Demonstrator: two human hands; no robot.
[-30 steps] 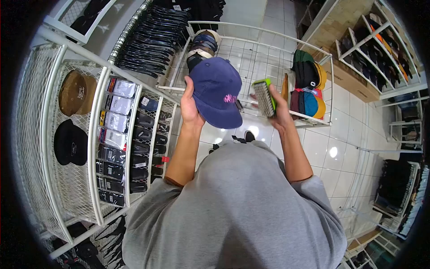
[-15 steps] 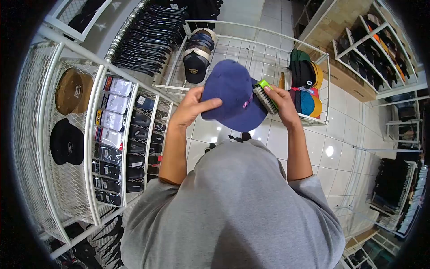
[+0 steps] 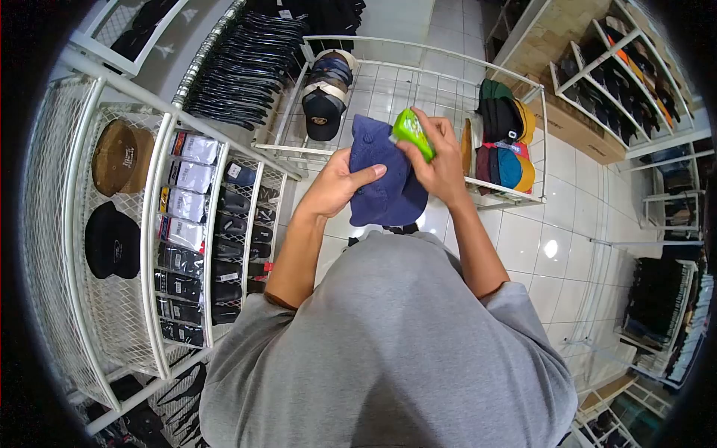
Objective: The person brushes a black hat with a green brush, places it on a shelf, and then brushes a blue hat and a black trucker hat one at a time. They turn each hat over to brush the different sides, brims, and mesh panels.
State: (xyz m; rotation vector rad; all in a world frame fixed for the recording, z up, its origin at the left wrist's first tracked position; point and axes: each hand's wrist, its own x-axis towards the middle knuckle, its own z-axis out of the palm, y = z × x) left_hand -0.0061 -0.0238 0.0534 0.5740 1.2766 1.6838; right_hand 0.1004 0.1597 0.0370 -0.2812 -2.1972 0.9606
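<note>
A navy blue baseball cap [image 3: 379, 179] hangs in front of my chest, turned so that one side of its crown faces me. My left hand [image 3: 340, 187] grips its left edge, thumb lying across the fabric. In my right hand [image 3: 442, 160] is a bright green scrub brush [image 3: 413, 134], its green back turned up towards me. The brush overlaps the cap's upper right part, and its bristles are hidden beneath it.
Ahead stands a white wire rack [image 3: 418, 52], with a row of caps [image 3: 326, 104] at its left and colourful caps [image 3: 508, 112] at its right. Packaged goods [image 3: 188, 201] and bucket hats [image 3: 112, 239] hang on mesh panels to my left. Black hangers [image 3: 235, 67] fill a rail.
My right hand has moved left and up, bringing the brush from beside the cap to over it, with its green back now showing. The cap has turned, hiding its pink lettering.
</note>
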